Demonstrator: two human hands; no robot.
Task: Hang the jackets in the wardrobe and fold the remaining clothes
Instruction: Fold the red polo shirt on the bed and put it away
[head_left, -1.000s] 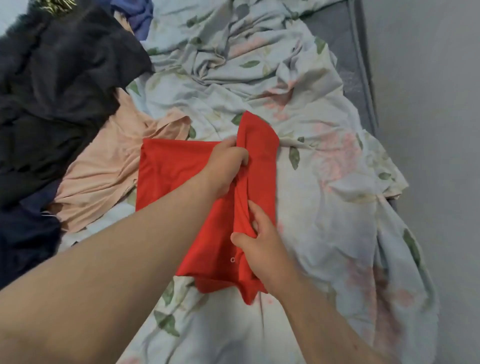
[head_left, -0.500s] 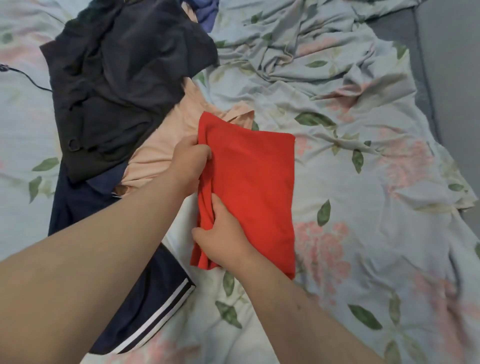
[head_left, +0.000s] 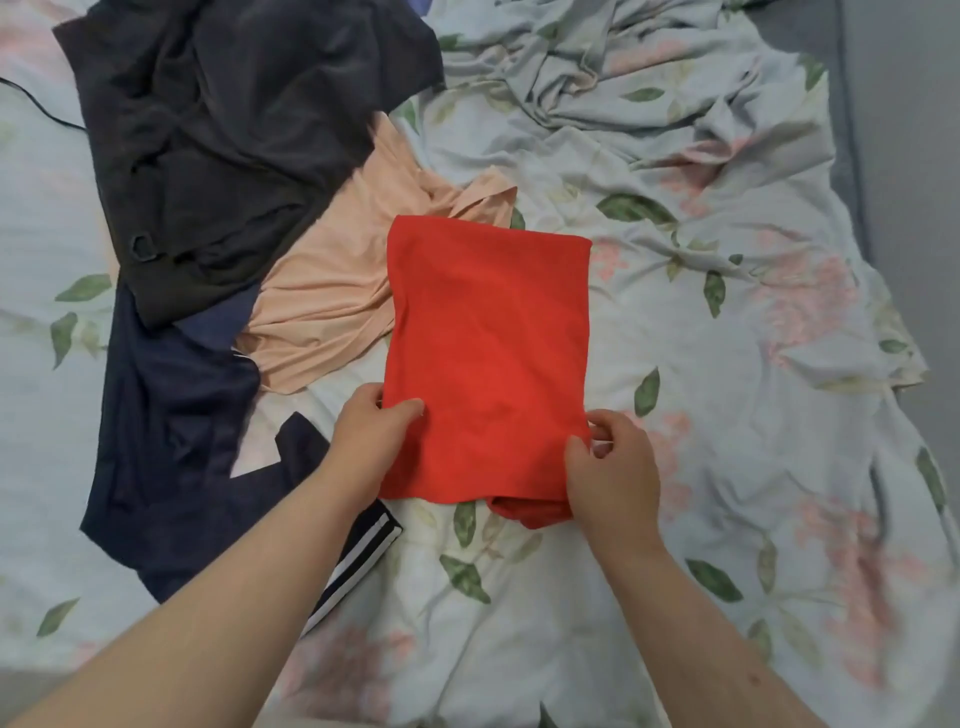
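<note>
A red garment lies folded into a tall rectangle on the floral bedsheet. My left hand pinches its near left edge, thumb on top. At the near right corner my right hand pinches the cloth, and a lower layer bulges out beneath it. To the left lies a peach garment, partly under the red one. A black garment lies heaped at the top left. Below it a navy garment with white stripes is spread out.
A thin black cable runs across the sheet at the far left. The sheet is bunched into folds at the top right. A grey mattress edge and a grey wall bound the bed on the right.
The red garment has been folded over and laid flat on the sheet. Both hands moved down to its near edge, one at each side. The camera view shifted left.
</note>
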